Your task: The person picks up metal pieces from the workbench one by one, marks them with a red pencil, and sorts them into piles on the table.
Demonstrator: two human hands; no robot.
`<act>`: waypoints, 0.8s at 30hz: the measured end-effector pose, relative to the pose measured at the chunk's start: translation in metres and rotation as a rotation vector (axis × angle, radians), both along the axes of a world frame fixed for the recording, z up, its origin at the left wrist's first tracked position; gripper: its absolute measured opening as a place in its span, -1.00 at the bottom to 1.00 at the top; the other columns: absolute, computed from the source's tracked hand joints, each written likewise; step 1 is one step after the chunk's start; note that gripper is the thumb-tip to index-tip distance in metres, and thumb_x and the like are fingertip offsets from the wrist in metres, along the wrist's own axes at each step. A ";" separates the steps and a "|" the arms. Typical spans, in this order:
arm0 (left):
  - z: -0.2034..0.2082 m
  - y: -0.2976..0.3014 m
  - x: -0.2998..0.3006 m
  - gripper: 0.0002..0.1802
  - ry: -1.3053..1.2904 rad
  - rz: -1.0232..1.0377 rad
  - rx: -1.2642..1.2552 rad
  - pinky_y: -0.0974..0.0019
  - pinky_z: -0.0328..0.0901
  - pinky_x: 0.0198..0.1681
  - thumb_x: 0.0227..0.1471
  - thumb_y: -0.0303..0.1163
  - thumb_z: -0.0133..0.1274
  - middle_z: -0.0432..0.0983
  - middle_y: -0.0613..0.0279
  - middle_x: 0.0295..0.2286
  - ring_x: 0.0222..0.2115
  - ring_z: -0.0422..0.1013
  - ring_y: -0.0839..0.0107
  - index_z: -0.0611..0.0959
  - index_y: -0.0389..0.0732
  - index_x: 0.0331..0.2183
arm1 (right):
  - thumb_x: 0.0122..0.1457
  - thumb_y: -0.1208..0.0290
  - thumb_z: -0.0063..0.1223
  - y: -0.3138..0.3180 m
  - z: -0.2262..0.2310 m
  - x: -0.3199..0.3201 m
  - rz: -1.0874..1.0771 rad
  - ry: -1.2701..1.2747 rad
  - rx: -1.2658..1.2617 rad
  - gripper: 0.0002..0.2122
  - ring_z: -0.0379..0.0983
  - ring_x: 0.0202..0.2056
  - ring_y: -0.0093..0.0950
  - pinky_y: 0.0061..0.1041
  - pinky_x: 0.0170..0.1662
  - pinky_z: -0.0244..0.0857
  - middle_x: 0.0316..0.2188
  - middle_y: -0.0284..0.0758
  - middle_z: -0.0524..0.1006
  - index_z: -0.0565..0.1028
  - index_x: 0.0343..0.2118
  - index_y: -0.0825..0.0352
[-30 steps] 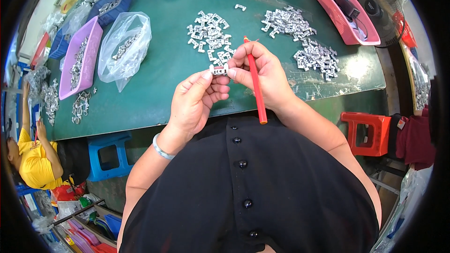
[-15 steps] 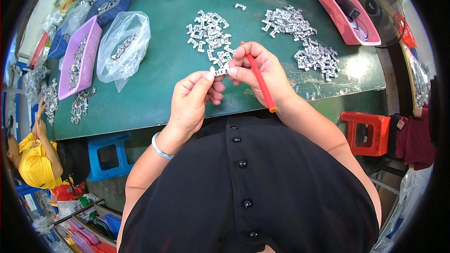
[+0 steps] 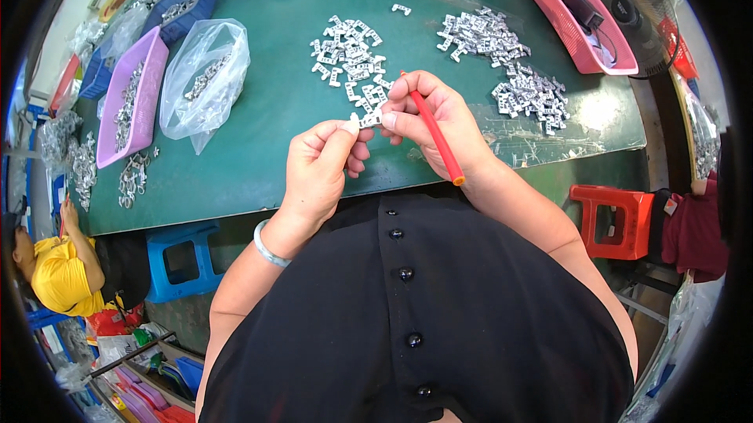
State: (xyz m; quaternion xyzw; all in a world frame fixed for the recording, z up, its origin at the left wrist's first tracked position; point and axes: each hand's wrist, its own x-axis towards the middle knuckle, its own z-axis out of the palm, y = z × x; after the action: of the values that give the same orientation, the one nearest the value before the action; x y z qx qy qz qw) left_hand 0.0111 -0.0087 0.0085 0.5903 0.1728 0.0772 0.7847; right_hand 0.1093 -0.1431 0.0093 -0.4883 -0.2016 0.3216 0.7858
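Note:
Between my two hands, above the table's near edge, is a small silver-white piece (image 3: pixel 371 119) with dark markings and short legs. My left hand (image 3: pixel 316 164) pinches its left end between thumb and forefinger, the other fingers curled below. On its right end are the thumb and fingertips of my right hand (image 3: pixel 439 121). That hand also carries a thick red pencil-like stick (image 3: pixel 438 139), slanting across the fingers with its yellowish end toward me. Just beyond my fingertips lies a loose pile of similar pieces (image 3: pixel 350 45). Two denser piles, a far one (image 3: pixel 482 37) and a nearer one (image 3: pixel 532 98), are to the right.
On the green table (image 3: pixel 274 109), a clear plastic bag (image 3: pixel 205 94) and a pink basket (image 3: pixel 135 105) of metal parts stand left. A pink basket (image 3: pixel 576 19) and a fan (image 3: pixel 635 19) are right. A person in yellow (image 3: pixel 67 270) sits at the left.
The small piece has tilted slightly between my fingers; both hands have otherwise barely moved. At the left, the hands of the person in yellow have shifted a little.

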 end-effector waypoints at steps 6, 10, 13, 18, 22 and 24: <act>-0.003 0.000 0.001 -0.76 -0.063 0.082 0.064 0.56 0.18 -0.56 0.05 -0.35 -0.11 0.42 0.32 -0.63 -0.66 0.28 0.62 0.56 -0.31 -0.43 | -0.01 0.63 0.00 -0.001 -0.003 0.000 -0.015 -0.087 0.001 -0.84 0.36 -0.45 -0.62 -0.66 -0.39 0.26 -0.49 -0.37 0.40 0.30 -0.37 0.35; -0.001 0.006 0.003 -0.75 -0.100 0.113 0.110 0.58 0.19 -0.56 0.06 -0.33 -0.10 0.42 0.35 -0.63 -0.64 0.28 0.66 0.57 -0.30 -0.41 | -0.01 0.63 -0.01 -0.002 -0.003 0.001 -0.021 -0.122 -0.017 -0.84 0.37 -0.41 -0.63 -0.66 -0.33 0.27 -0.45 -0.39 0.40 0.29 -0.37 0.34; 0.001 0.011 0.005 -0.75 -0.124 0.164 0.144 0.58 0.18 -0.57 0.06 -0.32 -0.10 0.42 0.36 -0.63 -0.65 0.28 0.66 0.57 -0.30 -0.42 | -0.01 0.63 -0.02 -0.003 -0.003 0.000 -0.016 -0.150 -0.024 -0.85 0.37 -0.39 -0.64 -0.66 -0.30 0.27 -0.44 -0.40 0.40 0.29 -0.37 0.34; 0.004 0.013 0.005 -0.76 -0.107 0.174 0.137 0.57 0.17 -0.58 0.05 -0.34 -0.10 0.41 0.34 -0.64 -0.66 0.27 0.64 0.57 -0.31 -0.44 | 0.00 0.63 -0.02 -0.004 -0.003 0.000 -0.014 -0.175 -0.027 -0.86 0.36 -0.38 -0.65 -0.65 -0.26 0.26 -0.44 -0.40 0.40 0.30 -0.38 0.35; 0.004 0.013 0.005 -0.76 -0.076 0.174 0.108 0.56 0.15 -0.60 0.04 -0.36 -0.11 0.40 0.33 -0.65 -0.69 0.25 0.63 0.56 -0.32 -0.46 | 0.00 0.63 -0.02 -0.004 0.001 -0.002 -0.006 -0.213 -0.054 -0.87 0.35 -0.38 -0.65 -0.66 -0.27 0.26 -0.45 -0.40 0.39 0.30 -0.39 0.36; 0.005 0.014 0.005 -0.76 -0.064 0.170 0.094 0.56 0.15 -0.60 0.04 -0.35 -0.12 0.40 0.33 -0.66 -0.69 0.25 0.63 0.56 -0.32 -0.46 | 0.00 0.63 -0.03 -0.004 0.001 -0.002 -0.004 -0.220 -0.054 -0.87 0.35 -0.38 -0.65 -0.66 -0.27 0.26 -0.45 -0.40 0.39 0.30 -0.39 0.36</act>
State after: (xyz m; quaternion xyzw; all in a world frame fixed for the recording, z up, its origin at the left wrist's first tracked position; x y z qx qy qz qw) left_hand 0.0165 0.0053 0.0138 0.6067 0.1932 0.1705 0.7520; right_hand 0.1076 -0.1467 0.0108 -0.5421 -0.2768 0.2700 0.7460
